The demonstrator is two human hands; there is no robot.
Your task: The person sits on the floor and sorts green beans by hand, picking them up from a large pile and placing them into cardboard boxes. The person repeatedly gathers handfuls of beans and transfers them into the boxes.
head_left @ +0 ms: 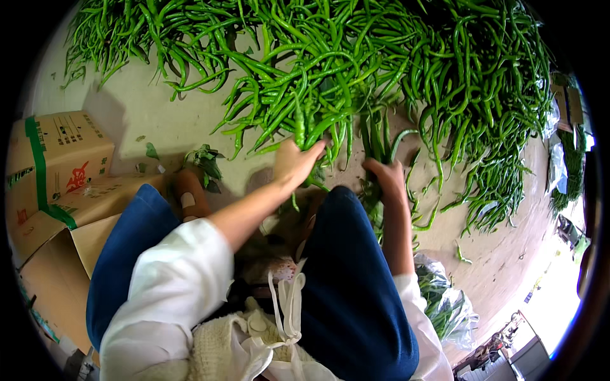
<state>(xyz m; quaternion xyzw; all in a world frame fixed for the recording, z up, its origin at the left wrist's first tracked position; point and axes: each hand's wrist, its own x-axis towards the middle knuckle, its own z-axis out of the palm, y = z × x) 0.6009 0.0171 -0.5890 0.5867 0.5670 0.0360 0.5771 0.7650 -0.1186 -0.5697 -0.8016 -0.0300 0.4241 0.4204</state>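
Observation:
A large heap of long green chili peppers [324, 57] spreads over the floor in front of me. At its near edge my left hand [296, 162] is closed around a few green peppers [299, 121], whose ends stick out past the thumb. To the right of it, my right hand [388, 178] grips a small bunch of darker green peppers [379, 135], pointing away from me. The bunch's far end is blurred against the heap. Loose peppers [429, 185] lie on the floor just right of my right hand.
Cardboard boxes [71, 152] with green tape stand at my left. Wilted leaves [205, 164] lie near my left foot. A clear plastic bag [460, 309] with green produce rests beside my right leg. More peppers [495, 190] reach along the right side of the floor [514, 257].

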